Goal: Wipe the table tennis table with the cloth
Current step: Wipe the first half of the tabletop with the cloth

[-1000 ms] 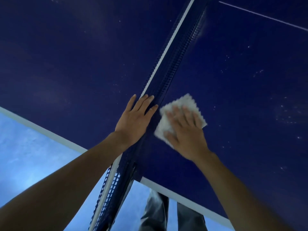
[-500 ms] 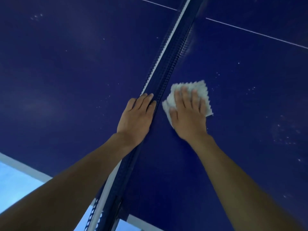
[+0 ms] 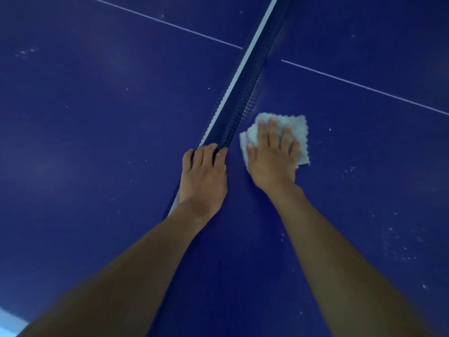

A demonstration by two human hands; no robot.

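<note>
The dark blue table tennis table (image 3: 97, 142) fills the view. Its net (image 3: 239, 93), dark blue with a white top band, runs from the upper right toward the middle. My left hand (image 3: 202, 178) lies on the net's near part, fingers curled over the top band. My right hand (image 3: 273, 156) presses flat on a white folded cloth (image 3: 300, 135) with zigzag edges, on the table surface just right of the net. The fingers are spread over the cloth and hide most of it.
A thin white centre line (image 3: 364, 86) crosses the table on both sides of the net. Pale dust specks (image 3: 401, 251) dot the surface at the right. A strip of light floor (image 3: 9, 322) shows at the bottom left corner.
Both hands have slid farther along the net, away from the table's white edge, which has left the view. The cloth moved with my right hand. My left fingers now curl over the net.
</note>
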